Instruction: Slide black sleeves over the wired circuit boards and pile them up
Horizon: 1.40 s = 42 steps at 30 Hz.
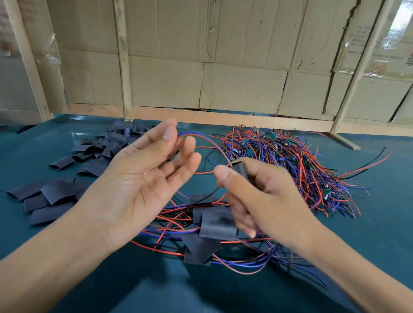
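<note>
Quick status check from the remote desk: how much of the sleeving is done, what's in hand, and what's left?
Done: a small pile of sleeved boards lies near the front of the green table. In hand: the right hand pinches a black sleeve with wires running out of it, while the left hand is open beside it. Left: a big heap of bare wired boards and many loose sleeves, so most remains.

empty sleeves (pixel 60 195) left, bare boards (pixel 289 163) right, sleeved pile (pixel 207 232) nearest.

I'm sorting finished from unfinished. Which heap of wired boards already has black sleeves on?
The near heap beneath the hands: black sleeves cover its boards. The far heap at right shows bare green boards.
</note>
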Available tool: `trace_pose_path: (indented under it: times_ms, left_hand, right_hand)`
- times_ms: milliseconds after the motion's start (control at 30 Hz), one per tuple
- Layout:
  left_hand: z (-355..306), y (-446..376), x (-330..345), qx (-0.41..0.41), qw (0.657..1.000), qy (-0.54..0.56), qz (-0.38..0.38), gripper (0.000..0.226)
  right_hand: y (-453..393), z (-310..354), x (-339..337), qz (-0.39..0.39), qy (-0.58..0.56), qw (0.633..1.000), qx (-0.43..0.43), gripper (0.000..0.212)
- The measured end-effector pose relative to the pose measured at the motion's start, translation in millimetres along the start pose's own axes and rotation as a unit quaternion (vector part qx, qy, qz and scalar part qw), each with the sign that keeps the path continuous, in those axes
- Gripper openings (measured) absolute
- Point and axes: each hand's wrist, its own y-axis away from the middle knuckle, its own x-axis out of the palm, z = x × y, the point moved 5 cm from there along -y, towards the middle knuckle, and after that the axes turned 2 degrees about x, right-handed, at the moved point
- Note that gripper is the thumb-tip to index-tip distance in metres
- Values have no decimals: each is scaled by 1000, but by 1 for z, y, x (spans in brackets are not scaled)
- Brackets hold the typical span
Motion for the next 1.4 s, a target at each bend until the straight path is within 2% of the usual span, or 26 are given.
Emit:
trace_pose_path:
  times_ms: [100, 167, 200, 300, 367, 467, 633, 833, 933, 1033, 1133, 1333, 1400]
  left_hand:
    - [1, -2, -2, -11, 999, -30, -10, 55]
    - [5, 0, 5, -35, 996, -75, 20, 78]
    - [8, 1, 9, -42, 992, -110, 44, 82]
    - [17, 11, 21, -24, 970, -215, 112, 66]
    - [23, 17, 25, -13, 969, -224, 106, 50]
    - [27, 19, 27, -25, 976, -199, 83, 39]
    - [24, 19, 22, 16, 966, -252, 58, 19]
    - [26, 20, 20, 24, 966, -257, 16, 24]
    - [25, 21, 20, 27, 962, -270, 0, 23]
    - [22, 21, 19, 55, 947, -316, -26, 31]
    - [20, 19, 14, 69, 944, -317, -55, 33]
    - [16, 16, 17, 68, 934, -350, 28, 28]
    - [14, 16, 15, 76, 932, -354, 30, 26]
  right_hand:
    - [-5, 9, -5, 61, -151, 984, 67, 27]
    - [-5, 16, -8, 112, -205, 967, 104, 24]
    - [-3, 17, -8, 136, -220, 958, 126, 24]
    - [4, 16, -6, 206, -242, 929, 188, 25]
    - [9, 16, -2, 245, -249, 912, 217, 26]
    - [12, 15, 5, 279, -261, 893, 237, 26]
    - [10, 12, 8, 274, -256, 891, 255, 32]
    - [10, 11, 10, 255, -254, 890, 282, 36]
    - [10, 14, 9, 268, -221, 908, 234, 36]
    - [9, 12, 9, 228, -108, 953, 168, 28]
    - [6, 10, 11, 211, -36, 971, 111, 22]
    - [5, 13, 6, 160, 29, 986, 43, 29]
    - [6, 13, 5, 155, 60, 986, 18, 31]
